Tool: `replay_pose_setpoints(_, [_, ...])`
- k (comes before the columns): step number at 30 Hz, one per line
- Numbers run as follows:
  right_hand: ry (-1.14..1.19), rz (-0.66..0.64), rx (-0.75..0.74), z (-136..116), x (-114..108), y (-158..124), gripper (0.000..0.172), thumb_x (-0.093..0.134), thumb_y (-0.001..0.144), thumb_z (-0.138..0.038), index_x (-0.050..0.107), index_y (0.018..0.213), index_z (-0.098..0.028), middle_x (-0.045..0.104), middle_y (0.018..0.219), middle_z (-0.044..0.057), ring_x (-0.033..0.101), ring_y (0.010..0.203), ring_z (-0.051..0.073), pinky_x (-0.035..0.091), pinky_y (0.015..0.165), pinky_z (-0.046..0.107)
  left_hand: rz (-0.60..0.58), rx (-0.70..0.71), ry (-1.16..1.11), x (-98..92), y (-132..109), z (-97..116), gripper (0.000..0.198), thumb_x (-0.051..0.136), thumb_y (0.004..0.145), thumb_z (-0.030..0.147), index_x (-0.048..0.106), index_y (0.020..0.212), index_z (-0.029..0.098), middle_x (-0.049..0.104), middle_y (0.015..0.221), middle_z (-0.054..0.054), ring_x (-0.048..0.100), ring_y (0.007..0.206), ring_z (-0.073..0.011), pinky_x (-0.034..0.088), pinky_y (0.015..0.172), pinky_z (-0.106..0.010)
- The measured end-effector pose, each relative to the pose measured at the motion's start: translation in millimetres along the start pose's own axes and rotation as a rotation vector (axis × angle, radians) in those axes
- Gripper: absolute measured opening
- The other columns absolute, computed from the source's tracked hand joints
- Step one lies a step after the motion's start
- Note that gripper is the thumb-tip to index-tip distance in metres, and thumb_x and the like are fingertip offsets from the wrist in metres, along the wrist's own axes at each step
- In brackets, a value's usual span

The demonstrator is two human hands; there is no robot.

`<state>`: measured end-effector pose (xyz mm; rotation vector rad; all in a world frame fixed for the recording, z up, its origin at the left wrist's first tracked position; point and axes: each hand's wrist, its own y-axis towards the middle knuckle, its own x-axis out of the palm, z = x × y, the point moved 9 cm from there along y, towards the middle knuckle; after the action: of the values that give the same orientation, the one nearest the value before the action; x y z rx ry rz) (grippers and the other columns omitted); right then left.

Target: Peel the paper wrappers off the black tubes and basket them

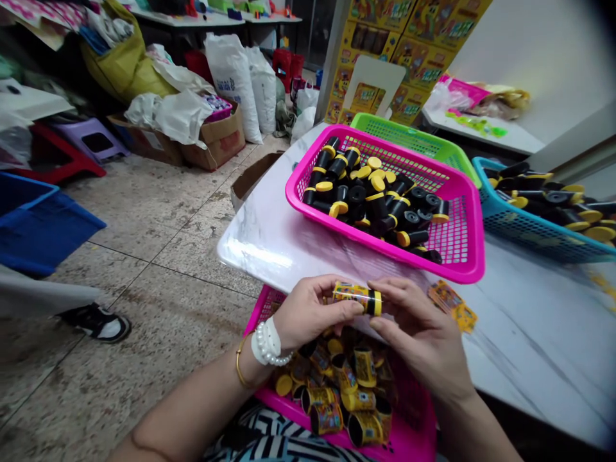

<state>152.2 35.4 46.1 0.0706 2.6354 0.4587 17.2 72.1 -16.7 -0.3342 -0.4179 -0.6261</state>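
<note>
My left hand (pixel 310 314) and my right hand (pixel 416 333) together pinch a small black tube with a yellow cap and a printed yellow label (pixel 357 296), held level at the white table's near edge. Under my hands a pink basket (pixel 414 423) on my lap holds several labelled tubes (pixel 346 398). Ahead on the table, a second pink basket (pixel 462 256) holds several unlabelled black tubes with yellow caps (pixel 375 199). A few loose yellow labels (pixel 452 307) lie on the table right of my right hand.
A green basket (pixel 414 138) stands behind the pink one, and a blue basket (pixel 524 228) of black tubes sits at the right. A blue crate (pixel 38 224), cardboard boxes (pixel 216 138), white sacks and stools crowd the floor at the left. Someone's shoe (pixel 99 321) is on the floor.
</note>
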Motion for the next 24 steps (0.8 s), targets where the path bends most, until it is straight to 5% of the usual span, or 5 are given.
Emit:
replay_pose_setpoints(5, [-0.271,-0.015,-0.138,-12.8,-12.7,-11.7,0.040,0.074,0.086,-0.019,0.072,0.124,-0.034,0.071,0.108,0.005,0.071,0.090,0.021,0.060,0.077,0.033,-0.024,-0.059,0.000,16.0,5.0,-5.7,0.037,0.088,0.070,0.036,0.072,0.095,0.014,0.069,0.078,-0.002,0.058,0.058,-0.0083,0.050,0.055,-0.021])
replay_pose_setpoints(9, [-0.220,0.011,-0.137,-6.1,-22.2,-23.0,0.059,0.075,0.085,-0.015,0.060,0.139,-0.034,0.071,0.110,0.006,0.070,0.096,0.023,0.059,0.084,0.039,-0.118,-0.125,-0.032,27.9,7.9,-9.1,0.051,0.080,0.076,0.054,0.067,0.104,0.014,0.067,0.069,-0.003,0.062,0.052,-0.0116,0.049,0.048,-0.021])
replay_pose_setpoints(14, [-0.259,0.064,-0.199,-5.5,-24.8,-25.0,0.040,0.079,0.081,-0.013,0.074,0.116,-0.030,0.074,0.108,0.005,0.071,0.096,0.022,0.059,0.084,0.036,0.025,-0.060,0.025,16.9,7.1,-9.7,0.033,0.076,0.083,0.042,0.064,0.095,0.014,0.062,0.063,0.001,0.052,0.048,-0.0077,0.042,0.047,-0.019])
replay_pose_setpoints(19, [0.083,0.129,0.205,34.4,-22.3,-27.6,0.020,0.083,0.079,-0.026,0.079,0.098,-0.026,0.076,0.090,0.004,0.073,0.076,0.018,0.062,0.063,0.027,0.169,0.145,0.310,19.2,-0.9,-3.1,0.017,0.072,0.084,0.024,0.068,0.099,0.017,0.069,0.086,-0.004,0.062,0.073,-0.0150,0.050,0.069,-0.026])
replay_pose_setpoints(24, [0.319,0.177,0.550,66.5,-16.0,-50.4,0.023,0.090,0.071,-0.034,0.079,0.085,-0.020,0.077,0.074,0.005,0.071,0.056,0.017,0.062,0.054,0.026,0.109,0.335,0.598,27.0,-7.8,7.1,0.022,0.070,0.089,0.027,0.073,0.107,0.016,0.074,0.101,-0.011,0.066,0.095,-0.0226,0.049,0.089,-0.032])
